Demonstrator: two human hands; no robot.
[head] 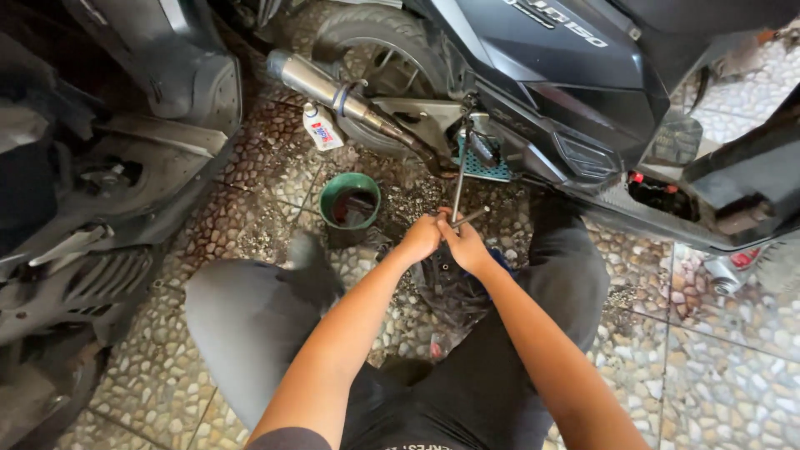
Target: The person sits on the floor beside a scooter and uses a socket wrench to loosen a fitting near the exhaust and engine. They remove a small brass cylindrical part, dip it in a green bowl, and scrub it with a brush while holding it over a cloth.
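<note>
Wrench (460, 179), long T-handled, upright under our scooter (567, 92), our left hand (419, 237) and right hand (465, 244) both closed tight on its crossbar, green bowl (350, 200) nearby on floor (717, 367).

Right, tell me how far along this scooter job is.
Done: a green pan holding dark liquid sits on the floor beside a small white bottle. In hand: the left hand and right hand grip a long T-handle wrench reaching the scooter's underside. Left: the wrench remains engaged, so that fastener looks unfinished.
</note>
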